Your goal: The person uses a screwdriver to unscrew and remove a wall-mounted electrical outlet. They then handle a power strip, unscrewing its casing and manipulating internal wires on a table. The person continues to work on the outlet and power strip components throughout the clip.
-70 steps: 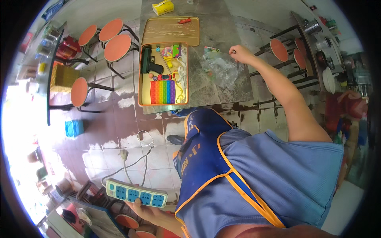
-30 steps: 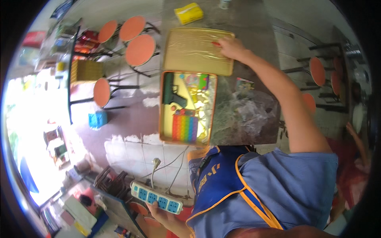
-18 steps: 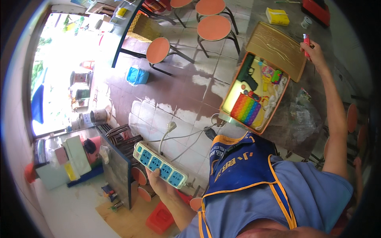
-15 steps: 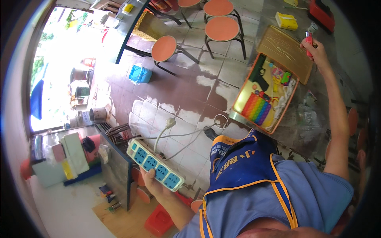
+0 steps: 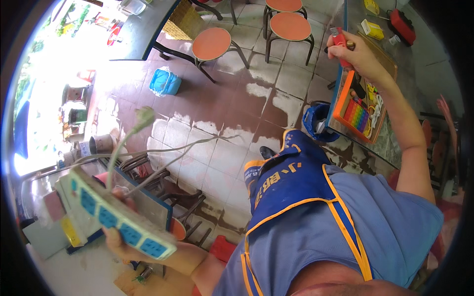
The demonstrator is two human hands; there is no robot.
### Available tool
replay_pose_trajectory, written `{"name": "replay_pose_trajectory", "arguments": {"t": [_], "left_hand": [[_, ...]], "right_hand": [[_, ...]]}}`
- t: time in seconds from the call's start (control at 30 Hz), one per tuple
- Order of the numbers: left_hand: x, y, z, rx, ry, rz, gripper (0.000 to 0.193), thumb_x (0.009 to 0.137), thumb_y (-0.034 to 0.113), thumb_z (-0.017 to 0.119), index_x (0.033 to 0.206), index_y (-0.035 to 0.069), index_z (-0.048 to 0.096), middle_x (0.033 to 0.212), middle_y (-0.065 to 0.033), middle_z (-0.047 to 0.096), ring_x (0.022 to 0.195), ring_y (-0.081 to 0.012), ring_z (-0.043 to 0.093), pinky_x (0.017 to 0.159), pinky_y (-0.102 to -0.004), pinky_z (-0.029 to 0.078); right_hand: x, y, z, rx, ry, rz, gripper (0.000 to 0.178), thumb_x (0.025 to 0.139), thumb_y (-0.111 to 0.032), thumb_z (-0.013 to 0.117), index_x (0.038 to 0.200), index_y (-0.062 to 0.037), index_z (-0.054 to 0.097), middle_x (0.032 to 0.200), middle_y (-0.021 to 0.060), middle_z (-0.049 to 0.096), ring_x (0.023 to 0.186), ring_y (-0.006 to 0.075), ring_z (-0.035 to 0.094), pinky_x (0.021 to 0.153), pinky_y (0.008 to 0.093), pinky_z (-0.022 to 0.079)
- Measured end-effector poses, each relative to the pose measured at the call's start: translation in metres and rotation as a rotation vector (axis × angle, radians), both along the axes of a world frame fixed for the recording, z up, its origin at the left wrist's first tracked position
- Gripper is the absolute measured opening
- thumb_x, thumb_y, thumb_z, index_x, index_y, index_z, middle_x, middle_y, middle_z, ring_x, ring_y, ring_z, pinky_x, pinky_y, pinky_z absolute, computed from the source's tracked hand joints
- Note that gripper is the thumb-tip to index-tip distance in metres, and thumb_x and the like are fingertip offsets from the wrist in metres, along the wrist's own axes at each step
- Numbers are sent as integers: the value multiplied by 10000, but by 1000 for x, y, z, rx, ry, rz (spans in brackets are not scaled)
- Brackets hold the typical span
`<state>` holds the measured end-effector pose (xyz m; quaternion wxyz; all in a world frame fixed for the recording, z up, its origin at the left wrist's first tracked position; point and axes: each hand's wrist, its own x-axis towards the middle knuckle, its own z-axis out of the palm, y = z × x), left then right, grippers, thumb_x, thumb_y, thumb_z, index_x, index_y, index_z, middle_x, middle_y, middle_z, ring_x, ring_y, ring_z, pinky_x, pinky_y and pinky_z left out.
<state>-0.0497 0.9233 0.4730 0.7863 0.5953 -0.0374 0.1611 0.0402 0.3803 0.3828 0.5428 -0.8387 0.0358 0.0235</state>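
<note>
My left hand (image 5: 114,241) grips a white power strip (image 5: 119,217) with a row of blue sockets, tilted at the lower left. Its pale cord runs off behind it, and a plug (image 5: 144,118) stands up beyond the strip. At the upper right, my right hand (image 5: 359,55) is closed around a small red tool (image 5: 339,43) with a notched metal end; its exact kind is unclear. Below that hand lies an orange-rimmed box (image 5: 351,129) holding a rainbow bubble toy (image 5: 356,114), a black toy pistol partly hidden, and other small items.
A blue lined bin (image 5: 316,123) stands beside the right-hand table. A blue bucket (image 5: 165,81) and orange stools (image 5: 211,43) are on the tiled floor. A red case (image 5: 401,27) and yellow pack (image 5: 372,29) lie at the upper right. Another person's arm (image 5: 448,116) shows at far right.
My right hand has moved left with the red tool, now over the box's far end. My left hand has carried the power strip left and down, and its plug has swung left.
</note>
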Motion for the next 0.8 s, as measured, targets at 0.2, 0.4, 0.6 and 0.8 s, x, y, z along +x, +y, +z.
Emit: {"name": "replay_pose_trajectory", "arguments": {"t": [0.2, 0.4, 0.6, 0.8], "left_hand": [[103, 108, 94, -50, -28, -260, 761, 924, 73, 541, 1536, -171, 161, 1426, -326, 365, 1204, -320, 485, 1066, -399, 435], [249, 142, 162, -150, -113, -101, 736, 916, 54, 546, 1526, -157, 191, 1416, -305, 359, 1176, -300, 471, 1061, -402, 412], [377, 174, 198, -204, -124, -34, 710, 916, 76, 553, 1515, -137, 238, 1408, -294, 397, 1189, -300, 493, 1073, -406, 421], [479, 195, 255, -227, -147, 49, 684, 915, 98, 560, 1504, -117, 284, 1400, -284, 435, 1202, -300, 515, 1084, -410, 430]], "right_hand": [[72, 61, -41, -15, 44, 229, 266, 936, -319, 672, 1027, -69, 659, 855, -28, 614, 797, 52, 560, 701, 230, 434], [208, 166, -74, 306, 22, 416, 408, 913, -249, 711, 1262, -39, 695, 1023, 45, 726, 905, 94, 654, 770, 248, 494], [373, 306, -79, 449, -395, 643, 577, 841, -77, 669, 1413, -39, 602, 1102, 154, 736, 862, 153, 700, 779, 311, 546], [503, 375, -5, 501, -226, 736, 666, 839, -66, 647, 1488, -12, 508, 1001, 200, 721, 781, 216, 740, 783, 340, 580]]}}
